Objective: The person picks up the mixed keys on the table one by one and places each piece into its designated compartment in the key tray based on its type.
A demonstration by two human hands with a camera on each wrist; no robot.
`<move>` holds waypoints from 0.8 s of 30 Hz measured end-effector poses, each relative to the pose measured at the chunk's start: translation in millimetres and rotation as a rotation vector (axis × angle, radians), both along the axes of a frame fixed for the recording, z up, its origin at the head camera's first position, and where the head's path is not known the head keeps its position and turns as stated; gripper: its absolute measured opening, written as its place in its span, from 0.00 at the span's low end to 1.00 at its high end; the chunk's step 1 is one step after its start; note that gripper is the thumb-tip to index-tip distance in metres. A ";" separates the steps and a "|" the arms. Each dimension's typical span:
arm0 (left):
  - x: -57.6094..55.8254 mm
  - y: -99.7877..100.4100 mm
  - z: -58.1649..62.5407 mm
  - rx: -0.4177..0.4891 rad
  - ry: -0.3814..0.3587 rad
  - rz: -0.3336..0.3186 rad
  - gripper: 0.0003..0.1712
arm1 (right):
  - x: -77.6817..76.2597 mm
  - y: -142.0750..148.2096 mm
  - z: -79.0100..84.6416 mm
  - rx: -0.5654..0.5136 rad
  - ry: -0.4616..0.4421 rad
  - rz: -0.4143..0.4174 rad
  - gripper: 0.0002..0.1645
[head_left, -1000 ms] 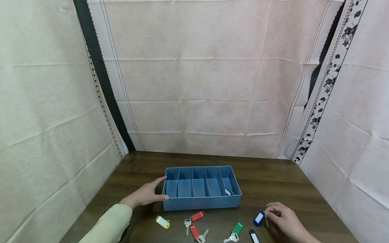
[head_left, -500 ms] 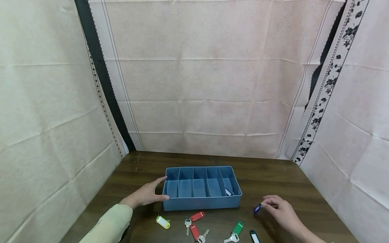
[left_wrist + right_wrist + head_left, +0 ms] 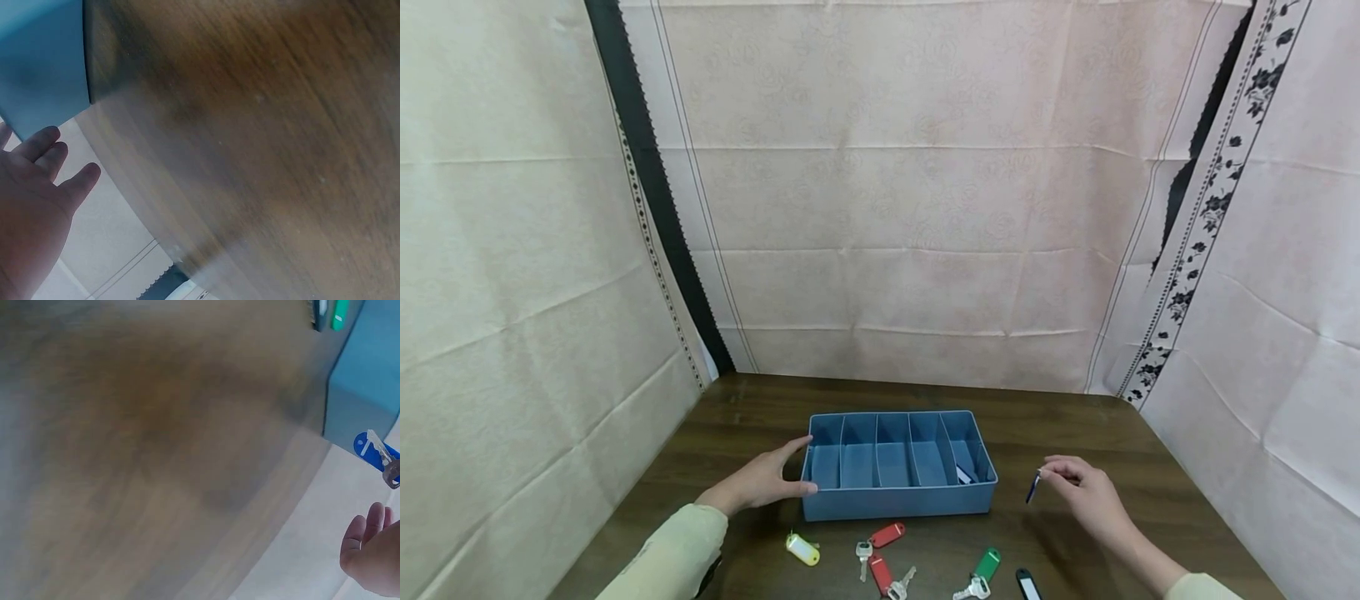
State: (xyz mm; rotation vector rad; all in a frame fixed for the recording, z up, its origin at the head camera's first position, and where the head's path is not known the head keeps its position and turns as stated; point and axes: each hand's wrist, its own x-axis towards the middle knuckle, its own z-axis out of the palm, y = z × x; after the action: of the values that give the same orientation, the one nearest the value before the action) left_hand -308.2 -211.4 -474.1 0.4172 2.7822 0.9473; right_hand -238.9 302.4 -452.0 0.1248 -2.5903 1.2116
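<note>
A blue divided box [image 3: 900, 502] stands on the table. My left hand [image 3: 762, 477] rests at its left end with thumb and index finger spread along the rim; in the left wrist view the other fingers extend loosely beside the wall [image 3: 37, 69]. To the right of the box, my right hand [image 3: 1086, 492] pinches a blue key tag [image 3: 1033, 487] above the table, the tag hanging nearly edge-on. The right wrist view shows the tag [image 3: 361, 445] with a silver key [image 3: 379, 447]. Another blue tag [image 3: 963, 475] lies in the rightmost compartment.
In front of the box lie a yellow tag [image 3: 802, 548], two red tags [image 3: 887, 534] with keys, a green tag [image 3: 987, 564] with a key [image 3: 972, 588], and a black tag [image 3: 1027, 585]. Pale cloth [image 3: 880, 208] hangs behind the wooden table [image 3: 752, 417] and on both sides.
My right hand has lifted the blue key tag off the table, moving up and slightly left, and the tag has turned edge-on. The left hand and the box have stayed in place.
</note>
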 end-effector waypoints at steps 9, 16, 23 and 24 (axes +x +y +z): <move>1.8 -0.1 0.1 -0.001 -0.001 0.003 0.52 | -12.2 -14.9 13.3 -0.056 0.008 -0.014 0.18; 2.5 0.6 0.7 0.003 -0.006 0.007 0.53 | -25.1 -31.1 21.7 -0.115 0.004 -0.021 0.20; 1.4 0.8 0.5 0.005 -0.008 0.007 0.53 | -39.9 -50.4 28.2 -0.191 0.002 -0.057 0.21; 1.2 0.8 0.4 0.005 -0.008 0.006 0.53 | -42.0 -53.2 29.1 -0.206 0.001 -0.064 0.21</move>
State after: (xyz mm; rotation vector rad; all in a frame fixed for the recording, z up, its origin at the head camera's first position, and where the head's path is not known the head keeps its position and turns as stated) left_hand -307.1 -210.6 -473.7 0.4049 2.7765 0.9551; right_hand -280.9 249.1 -422.9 0.0002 -2.4304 1.4442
